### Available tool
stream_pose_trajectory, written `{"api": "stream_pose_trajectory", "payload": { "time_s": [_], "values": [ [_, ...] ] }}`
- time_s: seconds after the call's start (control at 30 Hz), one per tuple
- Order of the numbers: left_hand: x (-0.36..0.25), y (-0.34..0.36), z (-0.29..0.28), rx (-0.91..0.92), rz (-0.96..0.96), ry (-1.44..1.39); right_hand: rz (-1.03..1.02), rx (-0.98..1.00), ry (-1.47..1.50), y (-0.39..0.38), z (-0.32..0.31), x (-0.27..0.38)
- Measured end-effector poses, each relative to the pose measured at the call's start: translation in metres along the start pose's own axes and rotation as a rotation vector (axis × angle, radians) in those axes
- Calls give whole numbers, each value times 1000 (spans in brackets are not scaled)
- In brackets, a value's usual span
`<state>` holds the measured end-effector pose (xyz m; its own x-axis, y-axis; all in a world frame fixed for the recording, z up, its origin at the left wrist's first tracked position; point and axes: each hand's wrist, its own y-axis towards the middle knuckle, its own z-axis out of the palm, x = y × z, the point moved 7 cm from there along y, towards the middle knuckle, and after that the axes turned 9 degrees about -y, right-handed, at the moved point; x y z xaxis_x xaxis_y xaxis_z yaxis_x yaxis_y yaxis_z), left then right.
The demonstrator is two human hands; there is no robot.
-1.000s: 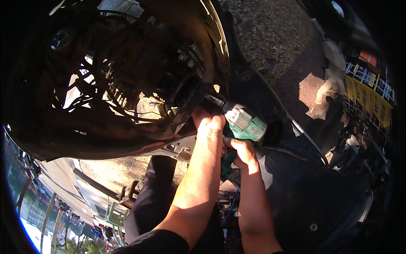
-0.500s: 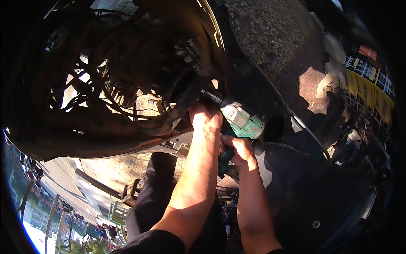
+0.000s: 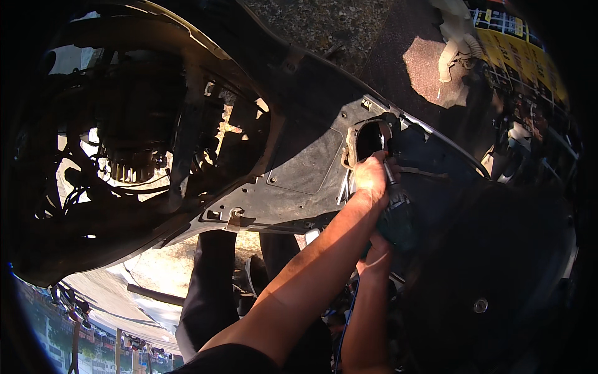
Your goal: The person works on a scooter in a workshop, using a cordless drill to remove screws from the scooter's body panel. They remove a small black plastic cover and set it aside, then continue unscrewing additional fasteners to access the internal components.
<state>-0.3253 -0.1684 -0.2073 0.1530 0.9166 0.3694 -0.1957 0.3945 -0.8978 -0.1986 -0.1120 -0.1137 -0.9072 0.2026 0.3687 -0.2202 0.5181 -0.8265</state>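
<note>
My right hand (image 3: 377,255) is closed round the grip of a green power wrench (image 3: 397,223), much of it in shadow. The tool's metal nose (image 3: 390,171) points up beside my left hand (image 3: 371,176). That hand is closed, its fingers curled at the lower edge of an oval opening (image 3: 372,138) in a dark vehicle panel (image 3: 305,165). Whatever its fingers hold is hidden. Pale wires or strips (image 3: 346,177) hang along the left side of the opening.
To the left, a wide rounded cavity of the vehicle holds a ribbed metal part (image 3: 132,167) and dark hoses. A bracket (image 3: 235,215) sticks out of the panel's lower edge. A large dark panel (image 3: 492,262) fills the right. A pale corrugated hose (image 3: 450,59) lies beyond, near yellow boxes (image 3: 514,56).
Both hands and the power wrench have moved right, from beside the rounded cavity to the oval opening. The view has shifted right too, and the wrench's nose now points more upward.
</note>
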Motion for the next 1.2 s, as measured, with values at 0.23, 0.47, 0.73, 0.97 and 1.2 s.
{"api": "stream_pose_trajectory", "payload": {
  "time_s": [0.23, 0.47, 0.73, 0.97, 1.2],
  "values": [
    [15, 28, -1, -34, -60, 135, -119, -75, -243, 18, 0, -1],
    [-72, -39, -26, 21, 458, 97, 14, 392, 28, -14, 59, -16],
    [-233, -92, -92, -140, 824, 68, 245, 868, -13, -43, 186, -71],
    [-264, -74, -112, 13, 680, -42, 230, 883, -100, -43, 210, -76],
    [-263, -70, -116, 87, 751, -40, 215, 868, -81, -42, 217, -79]
  ]
}}
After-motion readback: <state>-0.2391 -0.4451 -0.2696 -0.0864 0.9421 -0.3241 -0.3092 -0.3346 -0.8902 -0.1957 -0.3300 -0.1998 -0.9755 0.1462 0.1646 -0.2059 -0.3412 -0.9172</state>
